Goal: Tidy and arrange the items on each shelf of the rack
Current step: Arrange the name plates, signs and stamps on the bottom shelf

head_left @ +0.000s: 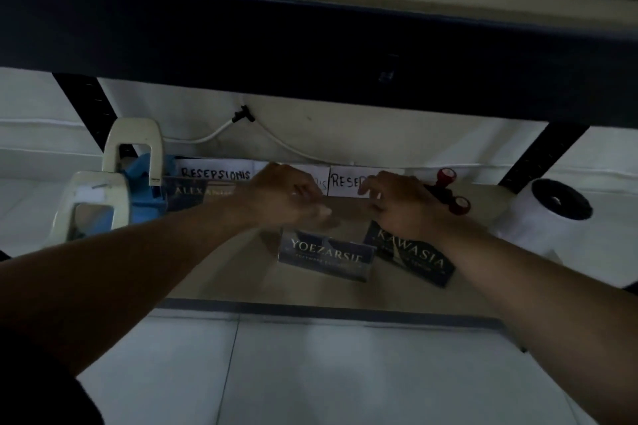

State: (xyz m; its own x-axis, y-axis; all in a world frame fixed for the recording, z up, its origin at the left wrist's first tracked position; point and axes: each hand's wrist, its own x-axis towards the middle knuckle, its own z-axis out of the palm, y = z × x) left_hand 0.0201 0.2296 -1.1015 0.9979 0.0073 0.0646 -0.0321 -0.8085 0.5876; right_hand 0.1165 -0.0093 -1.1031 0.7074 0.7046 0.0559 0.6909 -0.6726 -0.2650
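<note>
nameplates (325, 255) dark navy, gold lettering | paper signs (215, 172) white (black handwriting) | stamps (446, 177) red-capped

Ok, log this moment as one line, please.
shelf: lower shelf | left hand: above YOEZARSIE nameplate, grip unclear | right hand: above KAWASIA nameplate, fingers curled, grip unclear | both nameplates askew

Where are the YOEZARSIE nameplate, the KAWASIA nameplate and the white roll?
YOEZARSIE nameplate (326, 254): head view, on its lettered front.
KAWASIA nameplate (414, 257): head view, on its dark lettered face.
white roll (538, 221): head view, on its white side.
</note>
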